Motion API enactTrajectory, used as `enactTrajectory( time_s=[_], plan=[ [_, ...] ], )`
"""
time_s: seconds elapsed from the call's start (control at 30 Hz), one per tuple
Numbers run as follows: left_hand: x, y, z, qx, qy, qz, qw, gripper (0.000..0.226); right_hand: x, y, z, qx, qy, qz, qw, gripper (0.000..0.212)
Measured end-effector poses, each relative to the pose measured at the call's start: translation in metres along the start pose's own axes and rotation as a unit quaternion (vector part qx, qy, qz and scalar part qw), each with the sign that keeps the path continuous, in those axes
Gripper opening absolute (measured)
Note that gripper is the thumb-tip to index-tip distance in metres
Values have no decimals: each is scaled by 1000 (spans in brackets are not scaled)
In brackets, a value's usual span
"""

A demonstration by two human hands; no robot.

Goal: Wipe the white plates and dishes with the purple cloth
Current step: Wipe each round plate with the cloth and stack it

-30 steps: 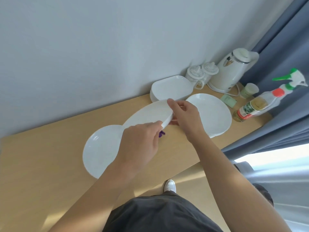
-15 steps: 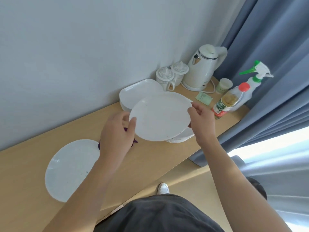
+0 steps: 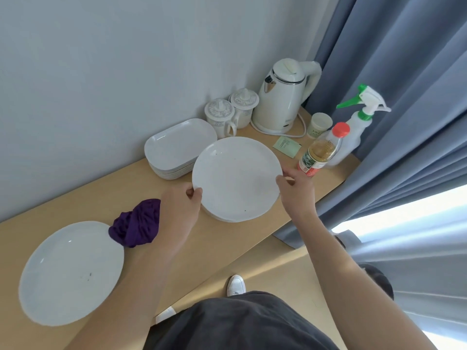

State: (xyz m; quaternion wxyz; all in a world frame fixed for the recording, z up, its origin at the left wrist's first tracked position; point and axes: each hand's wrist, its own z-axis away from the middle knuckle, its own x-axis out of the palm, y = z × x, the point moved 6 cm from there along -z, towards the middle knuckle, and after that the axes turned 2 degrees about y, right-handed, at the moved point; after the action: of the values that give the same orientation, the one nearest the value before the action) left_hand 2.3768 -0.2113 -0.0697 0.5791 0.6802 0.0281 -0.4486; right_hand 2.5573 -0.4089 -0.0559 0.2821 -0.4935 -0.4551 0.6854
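White and glossy, the round plate (image 3: 236, 176) carries a few dark specks and sits atop a stack near the shelf's (image 3: 75, 198) front edge. The left hand (image 3: 177, 213) pinches its left rim, the right hand (image 3: 295, 189) its right rim. Crumpled beside the left wrist, the purple cloth (image 3: 135, 224) touches another round plate (image 3: 70, 271) toward the left end. The oil bottle's (image 3: 321, 150) label is too blurred to read.

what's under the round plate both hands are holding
Under the round plate, held by the left hand and right hand, edges of more white plates show in a stack. How many there are cannot be told.
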Motion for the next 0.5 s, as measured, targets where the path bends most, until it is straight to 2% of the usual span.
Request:
enactTrajectory(
  time_s=[0.23, 0.5],
  plan=[
    [10, 2, -6, 22, 25, -72, 997, 35, 15, 30, -20, -14, -29, 72, 997, 33],
    [15, -4, -11, 15, 33, -109, 993, 37, 21, 37, -25, -33, -26, 143, 989, 39]
  ],
)
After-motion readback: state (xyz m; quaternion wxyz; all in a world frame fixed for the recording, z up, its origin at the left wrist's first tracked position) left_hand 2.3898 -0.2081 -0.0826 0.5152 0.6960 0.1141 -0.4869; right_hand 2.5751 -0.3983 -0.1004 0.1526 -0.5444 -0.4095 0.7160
